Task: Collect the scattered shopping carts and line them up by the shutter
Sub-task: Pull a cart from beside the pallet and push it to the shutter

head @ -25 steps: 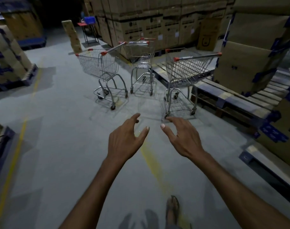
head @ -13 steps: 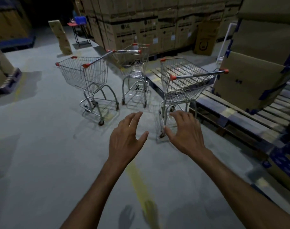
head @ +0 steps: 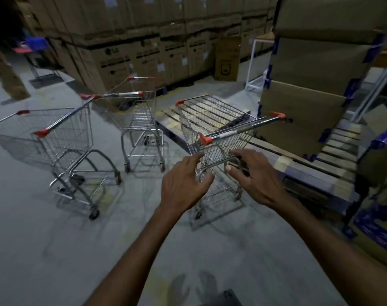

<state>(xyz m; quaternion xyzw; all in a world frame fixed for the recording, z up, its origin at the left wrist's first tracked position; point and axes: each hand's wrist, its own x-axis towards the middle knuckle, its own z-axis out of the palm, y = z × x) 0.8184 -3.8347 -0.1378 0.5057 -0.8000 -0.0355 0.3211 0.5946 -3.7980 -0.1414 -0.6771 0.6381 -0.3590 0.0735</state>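
Three wire shopping carts with red-capped handles stand on the grey concrete floor. The nearest cart (head: 217, 129) is right in front of me, its handle bar running from lower left to upper right. My left hand (head: 183, 184) and my right hand (head: 252, 175) reach out below that handle with fingers spread, holding nothing and apart from the bar. A second cart (head: 64, 138) stands to the left, and a third cart (head: 141, 115) sits behind, between the two. No shutter is in view.
A wooden pallet (head: 316, 164) with taped cardboard boxes (head: 305, 111) lies close on the right of the nearest cart. A wall of stacked cartons (head: 144, 40) runs across the back. Open floor stretches to the left and behind me. A white frame (head: 253, 62) stands at the back right.
I have walked closer to the carts, so they fill more of the view. Both hands have risen toward the nearest cart's handle, still spread and holding nothing.
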